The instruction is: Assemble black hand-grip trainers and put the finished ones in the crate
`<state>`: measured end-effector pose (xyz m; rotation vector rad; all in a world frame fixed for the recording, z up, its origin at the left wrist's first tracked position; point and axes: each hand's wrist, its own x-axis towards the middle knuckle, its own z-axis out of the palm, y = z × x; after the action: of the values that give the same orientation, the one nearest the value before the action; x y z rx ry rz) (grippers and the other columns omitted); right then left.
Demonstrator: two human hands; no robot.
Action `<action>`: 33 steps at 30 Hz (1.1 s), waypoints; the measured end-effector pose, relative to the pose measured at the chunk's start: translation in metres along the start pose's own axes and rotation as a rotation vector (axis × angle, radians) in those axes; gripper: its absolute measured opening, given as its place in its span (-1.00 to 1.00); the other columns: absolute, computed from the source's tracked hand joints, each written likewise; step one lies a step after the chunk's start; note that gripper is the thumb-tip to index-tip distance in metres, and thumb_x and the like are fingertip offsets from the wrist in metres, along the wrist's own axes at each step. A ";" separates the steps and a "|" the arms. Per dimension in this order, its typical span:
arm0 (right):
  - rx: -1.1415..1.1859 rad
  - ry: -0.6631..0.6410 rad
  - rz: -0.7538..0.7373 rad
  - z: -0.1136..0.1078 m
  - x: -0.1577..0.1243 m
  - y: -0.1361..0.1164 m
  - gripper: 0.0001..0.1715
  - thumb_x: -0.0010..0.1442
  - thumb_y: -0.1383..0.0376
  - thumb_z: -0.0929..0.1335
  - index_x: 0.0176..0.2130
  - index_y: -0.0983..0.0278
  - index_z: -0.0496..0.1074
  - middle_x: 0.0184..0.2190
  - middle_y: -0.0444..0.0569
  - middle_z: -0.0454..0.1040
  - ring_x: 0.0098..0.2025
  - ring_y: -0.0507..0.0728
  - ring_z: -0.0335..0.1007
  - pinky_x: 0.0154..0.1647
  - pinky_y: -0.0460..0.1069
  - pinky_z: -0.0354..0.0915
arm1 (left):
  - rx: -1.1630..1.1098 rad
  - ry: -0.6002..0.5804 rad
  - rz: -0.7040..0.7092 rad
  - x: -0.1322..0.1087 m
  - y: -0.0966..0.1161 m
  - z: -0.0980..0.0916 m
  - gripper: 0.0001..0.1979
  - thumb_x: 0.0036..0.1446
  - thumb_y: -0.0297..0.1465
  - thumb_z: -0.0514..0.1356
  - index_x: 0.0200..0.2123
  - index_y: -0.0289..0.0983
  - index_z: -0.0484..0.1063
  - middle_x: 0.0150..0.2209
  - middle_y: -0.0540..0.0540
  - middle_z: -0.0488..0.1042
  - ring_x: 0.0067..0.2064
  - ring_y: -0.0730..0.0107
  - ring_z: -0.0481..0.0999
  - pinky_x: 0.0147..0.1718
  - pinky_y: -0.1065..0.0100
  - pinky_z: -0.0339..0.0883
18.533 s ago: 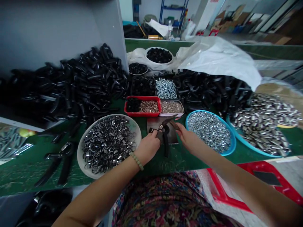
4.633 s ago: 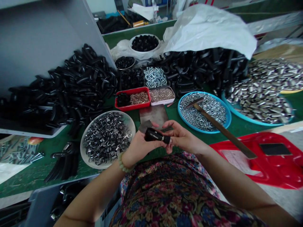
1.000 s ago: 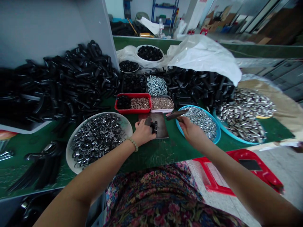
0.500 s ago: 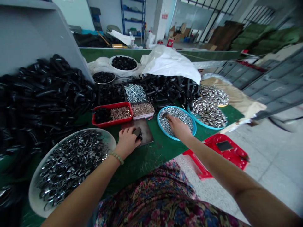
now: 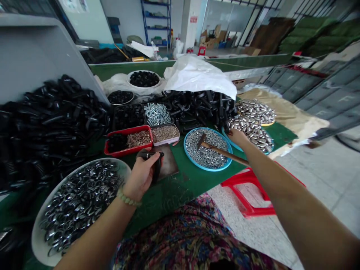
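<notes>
My left hand (image 5: 143, 172) is closed around a black handle-like part (image 5: 156, 168), over a flat metal plate (image 5: 168, 161). A pin-like end shows at the top of that part. My right hand (image 5: 237, 137) reaches to the right end of a heap of black curved parts (image 5: 197, 107). Its fingertips look pinched at the lower end of one black curved part (image 5: 224, 119), though they are partly hidden. Beneath my right forearm, a hammer (image 5: 222, 151) lies across a blue basin (image 5: 188, 154) of small silver pieces, its head resting on them.
Silver cylindrical pieces (image 5: 253, 129) fill a tray at right. A red tray (image 5: 128, 150) holds rivets and black bits, beside bolts (image 5: 157, 114). Metal rings (image 5: 84, 202) fill a white basin at left, near a grey bin (image 5: 36, 56) of black parts. A red stool (image 5: 247, 195) stands below.
My right hand has let go of the hammer, leaving it on the blue basin, and moved right to the black heap. My left hand has lifted and turned the black part.
</notes>
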<state>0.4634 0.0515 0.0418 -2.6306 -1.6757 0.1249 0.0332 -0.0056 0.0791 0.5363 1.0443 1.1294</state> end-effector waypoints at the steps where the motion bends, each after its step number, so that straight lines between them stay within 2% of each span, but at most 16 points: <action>1: 0.005 -0.014 0.004 -0.001 -0.001 0.003 -0.71 0.14 0.36 0.31 -0.17 0.48 0.50 -0.28 0.26 0.53 -0.25 0.20 0.44 -0.34 -0.02 0.17 | 0.002 0.003 0.011 0.001 -0.004 0.001 -0.51 -0.02 -0.54 0.27 -0.02 -0.20 0.20 -0.35 -0.03 0.52 -0.42 0.45 0.54 -0.42 0.43 0.43; 3: 0.003 -0.011 0.023 -0.007 -0.008 0.007 -0.67 0.16 0.37 0.29 -0.14 0.54 0.48 -0.28 0.35 0.51 -0.26 0.23 0.45 -0.36 0.03 0.16 | 0.015 -0.008 0.023 0.001 -0.009 -0.001 -0.44 -0.04 -0.53 0.29 0.01 -0.16 0.15 -0.32 -0.01 0.52 -0.39 0.47 0.55 -0.37 0.44 0.43; 5: 0.104 0.071 0.048 -0.015 -0.019 0.005 -0.59 0.20 0.33 0.26 -0.04 0.55 0.42 -0.22 0.41 0.48 -0.24 0.24 0.44 -0.35 0.06 0.17 | 0.036 -0.025 0.030 0.000 -0.012 -0.004 -0.40 -0.06 -0.51 0.30 0.03 -0.13 0.12 -0.30 0.01 0.51 -0.36 0.49 0.55 -0.32 0.45 0.42; 6: 0.234 0.116 0.055 -0.019 -0.027 0.000 -0.57 0.21 0.31 0.25 0.01 0.51 0.38 -0.20 0.40 0.47 -0.25 0.22 0.44 -0.34 0.07 0.18 | 0.051 -0.036 0.030 0.000 -0.013 -0.005 -0.39 -0.07 -0.50 0.29 0.04 -0.13 0.11 -0.29 0.01 0.51 -0.35 0.49 0.55 -0.30 0.44 0.41; 8: 0.642 0.141 0.022 -0.024 -0.049 -0.025 -0.56 0.19 0.29 0.29 0.05 0.38 0.30 -0.19 0.28 0.48 -0.30 0.15 0.45 -0.33 0.05 0.24 | 0.083 -0.071 0.027 -0.003 -0.015 -0.006 -0.37 -0.09 -0.51 0.28 0.04 -0.13 0.10 -0.25 0.01 0.50 -0.29 0.48 0.55 -0.22 0.39 0.41; 10: 1.065 0.022 -0.118 -0.025 -0.079 -0.064 -0.53 0.12 0.29 0.36 0.03 0.27 0.25 -0.22 0.12 0.50 -0.35 0.09 0.44 -0.33 0.02 0.31 | 0.124 -0.128 0.026 -0.007 -0.017 -0.007 -0.32 -0.13 -0.55 0.27 0.06 -0.14 0.07 -0.21 0.00 0.49 -0.23 0.46 0.54 -0.13 0.33 0.39; 11: 1.190 -0.072 -0.211 -0.024 -0.096 -0.086 -0.52 0.07 0.27 0.40 -0.01 0.23 0.25 -0.24 0.04 0.51 -0.36 0.07 0.43 -0.34 0.01 0.33 | 0.152 -0.163 0.029 -0.009 -0.017 -0.007 -0.28 -0.15 -0.56 0.28 0.07 -0.14 0.06 -0.19 -0.01 0.48 -0.20 0.44 0.54 -0.09 0.31 0.38; 13: 1.299 -0.244 -0.411 -0.021 -0.128 -0.131 -0.63 0.05 0.23 0.42 -0.13 0.23 0.34 -0.24 -0.02 0.51 -0.30 0.07 0.43 -0.33 -0.02 0.34 | 0.237 -0.208 0.076 -0.013 -0.017 -0.009 -0.26 -0.13 -0.53 0.28 0.11 -0.15 0.03 -0.14 -0.04 0.48 -0.13 0.40 0.52 -0.03 0.28 0.35; 15: 1.355 -0.392 -0.543 -0.018 -0.154 -0.168 -0.75 0.04 0.22 0.43 -0.25 0.26 0.41 -0.19 -0.01 0.49 -0.25 0.07 0.42 -0.29 -0.03 0.34 | 0.385 -0.221 0.182 -0.018 -0.014 -0.012 -0.35 -0.02 -0.44 0.25 0.12 -0.16 0.05 -0.07 -0.09 0.46 -0.05 0.35 0.49 0.01 0.26 0.33; 17: 1.396 -0.484 -0.596 -0.018 -0.172 -0.194 -0.79 0.05 0.21 0.43 -0.30 0.27 0.43 -0.24 -0.04 0.49 -0.29 0.04 0.41 -0.29 -0.03 0.35 | 0.569 -0.218 0.329 -0.021 -0.010 -0.017 -0.45 0.08 -0.39 0.20 0.12 -0.18 0.10 -0.02 -0.12 0.44 0.02 0.31 0.45 0.05 0.25 0.30; 19: 1.414 -0.521 -0.599 -0.020 -0.181 -0.210 -0.78 0.06 0.21 0.43 -0.28 0.26 0.43 -0.37 -0.10 0.47 -0.37 0.02 0.39 -0.32 -0.03 0.34 | 0.705 -0.226 0.451 -0.023 -0.007 -0.022 -0.47 0.10 -0.40 0.19 0.13 -0.20 0.13 0.00 -0.12 0.44 0.05 0.28 0.43 0.09 0.23 0.27; 21: 1.411 -0.518 -0.594 -0.023 -0.186 -0.221 -0.77 0.06 0.22 0.43 -0.26 0.26 0.42 -0.45 -0.15 0.44 -0.41 0.01 0.37 -0.32 -0.03 0.33 | 0.739 -0.227 0.530 -0.023 -0.004 -0.027 -0.45 0.09 -0.41 0.21 0.14 -0.21 0.12 0.02 -0.14 0.42 0.06 0.26 0.43 0.10 0.21 0.25; 25: 1.403 -0.450 -0.626 -0.025 -0.188 -0.233 -0.80 0.05 0.23 0.43 -0.31 0.27 0.41 -0.43 -0.13 0.43 -0.40 0.00 0.36 -0.32 -0.04 0.32 | 0.735 -0.218 0.601 -0.025 -0.001 -0.031 -0.43 0.05 -0.42 0.24 0.13 -0.21 0.15 0.06 -0.15 0.39 0.10 0.25 0.39 0.14 0.19 0.21; 30: 1.323 -0.402 -0.685 -0.018 -0.185 -0.230 -0.81 0.08 0.24 0.41 -0.29 0.27 0.40 -0.37 -0.10 0.44 -0.37 0.01 0.36 -0.35 -0.05 0.33 | 0.693 -0.201 0.569 -0.027 0.000 -0.035 -0.44 0.04 -0.39 0.26 0.11 -0.20 0.18 -0.04 -0.11 0.46 0.02 0.26 0.46 0.05 0.22 0.30; 33: 1.169 -0.311 -0.826 -0.027 -0.188 -0.226 -0.87 0.15 0.27 0.37 -0.26 0.26 0.41 -0.32 -0.06 0.46 -0.30 0.05 0.38 -0.27 -0.02 0.35 | 0.733 -0.250 0.566 -0.023 0.004 -0.037 -0.51 0.03 -0.39 0.26 0.07 -0.21 0.28 -0.03 -0.10 0.47 0.02 0.24 0.45 0.05 0.22 0.29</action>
<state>0.1826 -0.0222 0.0925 -1.0473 -1.7666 1.0952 -0.0026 -0.0301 0.0752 1.5927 1.1009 1.0937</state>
